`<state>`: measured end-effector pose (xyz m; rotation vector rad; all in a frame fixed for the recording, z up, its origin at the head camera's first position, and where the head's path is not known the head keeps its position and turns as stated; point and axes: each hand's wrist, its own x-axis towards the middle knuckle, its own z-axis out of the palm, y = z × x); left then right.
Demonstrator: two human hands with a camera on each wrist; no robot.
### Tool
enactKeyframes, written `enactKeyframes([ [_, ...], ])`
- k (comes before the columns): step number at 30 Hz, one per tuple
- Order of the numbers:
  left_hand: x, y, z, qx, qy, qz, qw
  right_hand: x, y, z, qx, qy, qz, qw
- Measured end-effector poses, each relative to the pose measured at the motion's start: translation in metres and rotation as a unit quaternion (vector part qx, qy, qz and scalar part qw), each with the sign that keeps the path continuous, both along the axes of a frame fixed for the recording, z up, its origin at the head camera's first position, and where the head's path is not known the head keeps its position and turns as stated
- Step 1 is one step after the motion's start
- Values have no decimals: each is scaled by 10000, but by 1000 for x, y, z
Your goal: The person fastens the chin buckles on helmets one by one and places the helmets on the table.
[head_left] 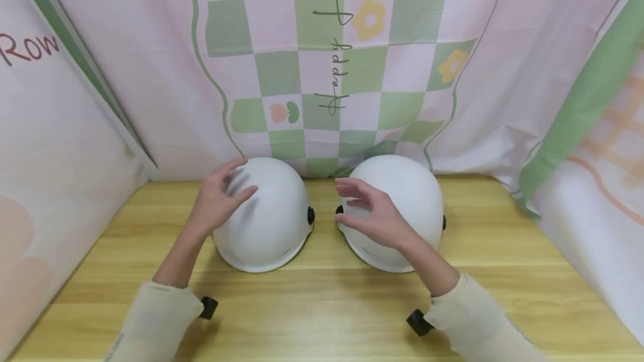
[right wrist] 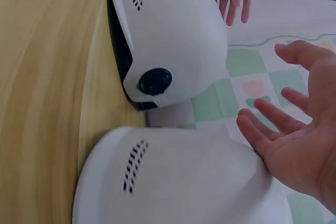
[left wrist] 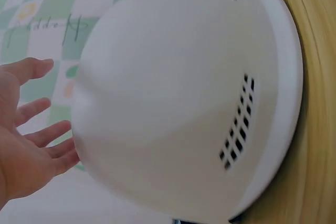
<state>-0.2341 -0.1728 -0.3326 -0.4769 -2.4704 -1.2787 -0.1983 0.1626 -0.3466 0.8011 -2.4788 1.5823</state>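
Observation:
Two white helmets stand side by side on a wooden table, domes up. Over the left helmet (head_left: pixel 274 217) is my left hand (head_left: pixel 216 200), its fingers spread and loosely bent with nothing held. The left wrist view shows the vent slots of that helmet (left wrist: pixel 168 93) and the fingertips at the dome's edge; whether they touch it I cannot tell. My right hand (head_left: pixel 374 214) is at the inner side of the right helmet (head_left: pixel 407 194), fingers apart from the thumb and nothing gripped. In the right wrist view, a round black knob (right wrist: pixel 155 81) marks the left helmet's side.
The light wooden tabletop (head_left: pixel 312 317) runs under both helmets. A checkered green and white curtain (head_left: pixel 322 71) hangs right behind them. Printed cloth walls (head_left: pixel 50 127) close in the left and right sides. Black wrist camera parts (head_left: pixel 418 323) stick out from the sleeves.

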Motion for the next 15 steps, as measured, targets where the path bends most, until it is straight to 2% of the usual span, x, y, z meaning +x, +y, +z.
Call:
enactKeyframes([
  [8, -2, -20, -6, -177, -417, 245, 9987, -10, -32, -10, 225, -426, 25, 9988],
  [15, 2, -33, -14, -126, -787, 327, 9963, -20, -57, -19, -78, -1170, -151, 9930],
])
